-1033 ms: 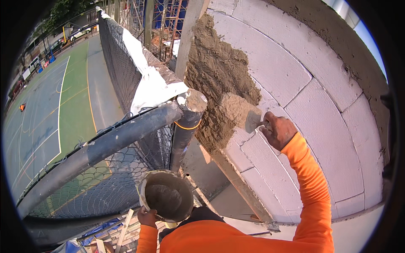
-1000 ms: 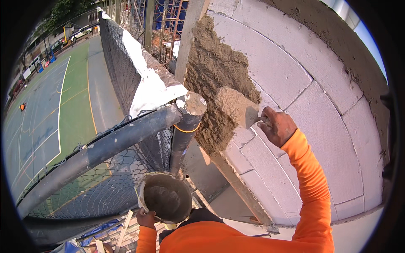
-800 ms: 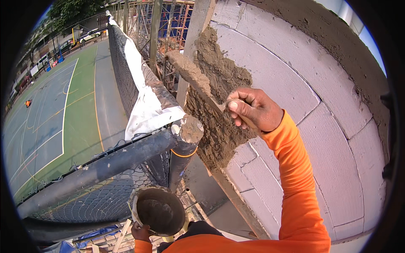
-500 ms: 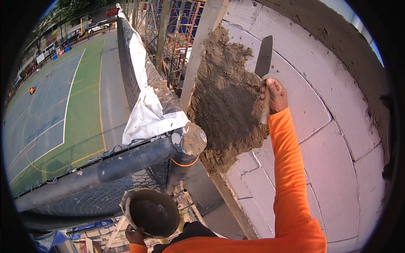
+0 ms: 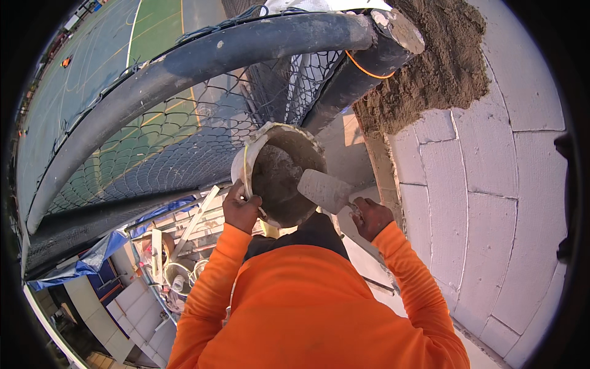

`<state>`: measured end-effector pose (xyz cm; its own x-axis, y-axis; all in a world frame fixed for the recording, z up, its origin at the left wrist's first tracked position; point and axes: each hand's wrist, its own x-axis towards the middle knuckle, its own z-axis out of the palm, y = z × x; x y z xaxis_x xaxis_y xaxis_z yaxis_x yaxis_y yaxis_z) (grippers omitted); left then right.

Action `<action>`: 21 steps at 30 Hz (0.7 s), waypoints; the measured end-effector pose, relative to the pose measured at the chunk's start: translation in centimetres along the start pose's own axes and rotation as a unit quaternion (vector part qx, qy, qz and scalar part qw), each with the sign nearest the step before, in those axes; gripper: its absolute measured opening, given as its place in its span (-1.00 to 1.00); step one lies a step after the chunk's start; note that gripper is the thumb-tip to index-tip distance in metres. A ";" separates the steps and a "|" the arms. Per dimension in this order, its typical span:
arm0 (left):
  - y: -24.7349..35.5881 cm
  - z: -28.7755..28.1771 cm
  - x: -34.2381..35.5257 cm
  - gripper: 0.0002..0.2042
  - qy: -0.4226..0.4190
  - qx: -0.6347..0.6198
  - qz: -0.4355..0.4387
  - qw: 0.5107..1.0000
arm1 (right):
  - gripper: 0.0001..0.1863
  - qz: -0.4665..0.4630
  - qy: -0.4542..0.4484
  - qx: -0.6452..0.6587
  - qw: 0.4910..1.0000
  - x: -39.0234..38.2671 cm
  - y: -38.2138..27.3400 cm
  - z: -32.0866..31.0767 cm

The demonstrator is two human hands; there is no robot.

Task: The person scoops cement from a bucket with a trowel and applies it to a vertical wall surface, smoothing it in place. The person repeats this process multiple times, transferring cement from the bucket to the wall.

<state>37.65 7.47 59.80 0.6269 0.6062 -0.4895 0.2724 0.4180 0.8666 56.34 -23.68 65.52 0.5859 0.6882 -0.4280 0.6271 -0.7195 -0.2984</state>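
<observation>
My left hand [image 5: 243, 206] grips the rim of a bucket [image 5: 241, 167] whose inside is coated with wet grey mortar [image 5: 275, 178]. In my right hand [image 5: 372, 219] is a trowel [image 5: 324, 189], its blade tilted over the bucket's right rim and pointing into the opening. The fingers of that hand wrap round the handle, which is mostly hidden. Beyond, on the right, a rough patch of brown mortar [image 5: 439, 71] covers part of the pale block wall [image 5: 455, 163].
A thick black pipe rail [image 5: 203, 61] with chain-link mesh [image 5: 178, 126] runs across the left. Far below lie a sports court [image 5: 101, 46], wooden planks [image 5: 195, 221], a blue tarp [image 5: 101, 255] and white buckets [image 5: 178, 277]. An orange cord [image 5: 367, 71] circles the post.
My right hand has brought the trowel down from the mortar patch to the bucket. The view has tilted down, and the bucket in my left hand now appears higher and more central.
</observation>
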 end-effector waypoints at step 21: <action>0.0 -4.4 -4.1 -0.76 -0.001 -0.019 -0.034 0.999 | -0.56 -0.020 0.003 0.088 0.996 1.9 -11.4 1.0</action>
<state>31.83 7.93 61.36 0.6101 0.5741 -0.5461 0.2855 0.4837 0.8274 49.76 -14.33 67.23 0.5647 0.7173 -0.4083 0.5506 -0.6959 -0.4610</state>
